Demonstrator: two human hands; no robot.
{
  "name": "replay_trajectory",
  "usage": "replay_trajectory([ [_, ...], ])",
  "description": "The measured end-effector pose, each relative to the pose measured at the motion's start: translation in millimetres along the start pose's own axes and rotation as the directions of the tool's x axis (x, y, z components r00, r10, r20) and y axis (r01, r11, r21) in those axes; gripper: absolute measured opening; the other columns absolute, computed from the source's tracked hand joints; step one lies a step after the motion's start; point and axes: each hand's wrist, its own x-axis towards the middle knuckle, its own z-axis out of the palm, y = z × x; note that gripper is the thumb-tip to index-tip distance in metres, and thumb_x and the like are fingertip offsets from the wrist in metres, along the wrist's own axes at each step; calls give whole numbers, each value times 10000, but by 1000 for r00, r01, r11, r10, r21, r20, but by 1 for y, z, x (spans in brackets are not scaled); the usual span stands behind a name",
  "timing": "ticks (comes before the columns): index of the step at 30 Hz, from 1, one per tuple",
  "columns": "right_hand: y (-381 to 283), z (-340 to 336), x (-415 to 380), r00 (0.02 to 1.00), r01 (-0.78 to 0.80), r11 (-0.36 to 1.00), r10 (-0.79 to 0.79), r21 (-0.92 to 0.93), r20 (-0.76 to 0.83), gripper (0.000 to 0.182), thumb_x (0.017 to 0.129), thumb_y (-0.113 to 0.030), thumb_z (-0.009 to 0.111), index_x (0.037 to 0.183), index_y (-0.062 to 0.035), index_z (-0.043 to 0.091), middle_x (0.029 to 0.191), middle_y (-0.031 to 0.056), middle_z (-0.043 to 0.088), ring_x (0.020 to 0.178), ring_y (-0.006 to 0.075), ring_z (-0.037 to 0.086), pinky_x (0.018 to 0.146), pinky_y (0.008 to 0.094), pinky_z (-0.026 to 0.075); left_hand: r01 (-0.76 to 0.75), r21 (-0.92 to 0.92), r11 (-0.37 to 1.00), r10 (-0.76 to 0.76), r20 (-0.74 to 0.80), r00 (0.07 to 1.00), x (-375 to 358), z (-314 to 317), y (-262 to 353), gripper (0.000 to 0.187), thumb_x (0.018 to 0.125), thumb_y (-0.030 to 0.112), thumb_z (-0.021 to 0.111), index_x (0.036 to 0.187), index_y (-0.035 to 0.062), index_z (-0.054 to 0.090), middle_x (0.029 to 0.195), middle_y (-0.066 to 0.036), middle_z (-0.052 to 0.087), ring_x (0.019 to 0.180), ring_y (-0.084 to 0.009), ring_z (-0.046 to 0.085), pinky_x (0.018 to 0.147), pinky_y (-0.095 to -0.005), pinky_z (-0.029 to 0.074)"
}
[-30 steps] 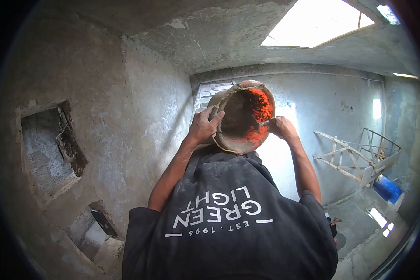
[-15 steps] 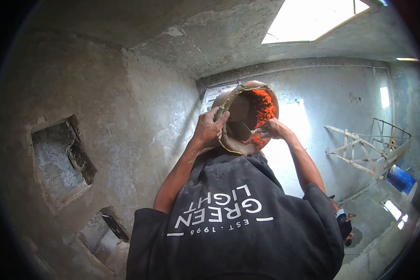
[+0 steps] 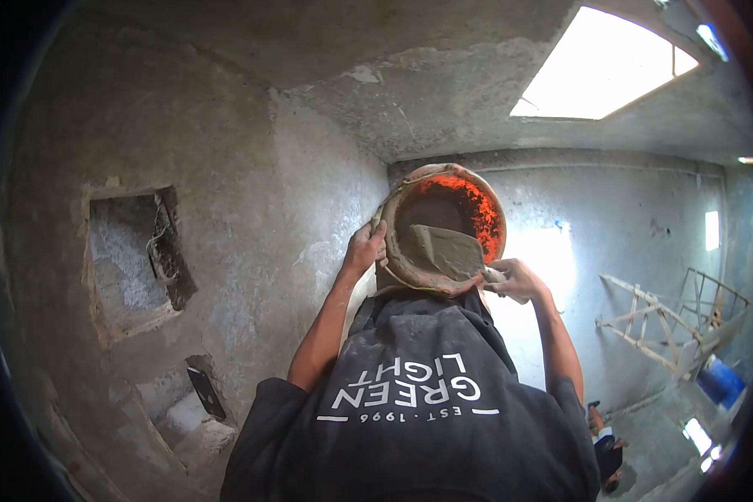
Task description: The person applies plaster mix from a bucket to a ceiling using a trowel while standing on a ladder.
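Observation:
A mortar-caked bucket (image 3: pixel 490 219), orange on the inside, is tipped so its mouth faces me. My left hand (image 3: pixel 366 249) is closed on the bucket's left rim. My right hand (image 3: pixel 519 281) grips the pale handle of a trowel (image 3: pixel 450 253) at the lower right of the rim. The trowel's blade lies across the bucket mouth, coated with wet grey mortar. More grey mortar sits deeper in the bucket, partly hidden behind the blade.
Rough plastered wall (image 3: pixel 226 201) stands at left, with two recesses, the lower holding a dark flat object (image 3: pixel 206 393). Wooden trestles (image 3: pixel 657 330) and a blue drum (image 3: pixel 719 382) stand at right. Another person (image 3: pixel 608 458) is at lower right. A bright opening (image 3: pixel 602 67) is overhead.
The trowel has come up from inside the bucket, its mortar-covered blade now showing at the mouth. My right hand has drawn back to the rim. The view has shifted, moving the scene right and down.

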Motion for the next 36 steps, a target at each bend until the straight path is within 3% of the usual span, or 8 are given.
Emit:
replay_trajectory([
  [5, 1, 7, 10, 938, 270, 963, -260, 11, -230, 399, 701, -91, 692, 1080, 17, 626, 744, 36, 635, 645, 91, 568, 599, 263, 483, 39, -201, 979, -67, -134, 989, -19, -27, -30, 313, 928, 422, 521, 876, 135, 407, 550, 63, 293, 432, -74, 338, 446, -279, 372],
  [9, -18, 0, 21, 975, 86, 996, -86, -9, -204, 419, 645, -104, 723, 1029, 27, 622, 793, 73, 642, 718, 109, 585, 677, 284, 499, 6, -205, 979, -57, -244, 968, -18, -63, -93, 351, 934, 424, 501, 749, 129, 459, 526, 32, 380, 436, -102, 400, 456, -292, 391],
  [15, -70, -13, 63, 919, 227, 942, -291, -247, -265, 468, 627, -153, 792, 1036, -18, 610, 867, 111, 658, 853, 138, 624, 761, 308, 501, 19, -283, 959, -96, -261, 961, -41, -48, -90, 395, 920, 462, 512, 753, 115, 422, 529, 19, 362, 430, -119, 406, 441, -308, 400],
  [22, -213, -77, 132, 788, 358, 823, -519, -441, -331, 302, 728, -194, 750, 974, -51, 650, 724, 113, 640, 669, 63, 530, 605, 296, 476, 56, -421, 905, -169, -235, 957, -44, -42, -85, 334, 923, 409, 533, 779, 149, 381, 531, 38, 334, 410, -104, 358, 417, -293, 365],
  [25, -301, -113, 160, 682, 278, 765, -583, -581, -441, 351, 777, -242, 728, 1062, -66, 623, 807, 146, 665, 732, 204, 658, 638, 341, 494, 51, -484, 874, -161, -189, 969, -45, -42, -78, 341, 918, 417, 539, 791, 157, 360, 519, 55, 296, 388, -80, 301, 395, -283, 329],
  [26, -305, -140, 189, 621, 512, 744, -666, -429, -414, 311, 782, -218, 728, 1015, -42, 622, 801, 140, 649, 716, 205, 640, 619, 338, 486, 42, -488, 872, -147, -177, 973, -43, -44, -82, 341, 918, 417, 539, 791, 157, 360, 519, 55, 296, 388, -80, 301, 395, -283, 329],
  [28, -365, -163, 197, 336, 510, 454, -887, -731, -316, 271, 779, -184, 721, 955, -10, 612, 715, 133, 602, 599, 178, 562, 551, 343, 451, 37, -518, 854, -145, -169, 975, -40, -45, -92, 325, 934, 388, 520, 823, 118, 377, 510, 42, 304, 391, -93, 330, 403, -294, 372],
  [36, -476, -219, 211, 632, 311, 614, -703, -725, -325, 255, 839, -267, 639, 897, -19, 645, 572, 79, 563, 460, 133, 519, 452, 301, 441, 46, -543, 838, -156, -157, 975, -37, -45, -85, 312, 929, 369, 538, 852, 105, 393, 521, 33, 327, 410, -98, 341, 421, -300, 376],
])
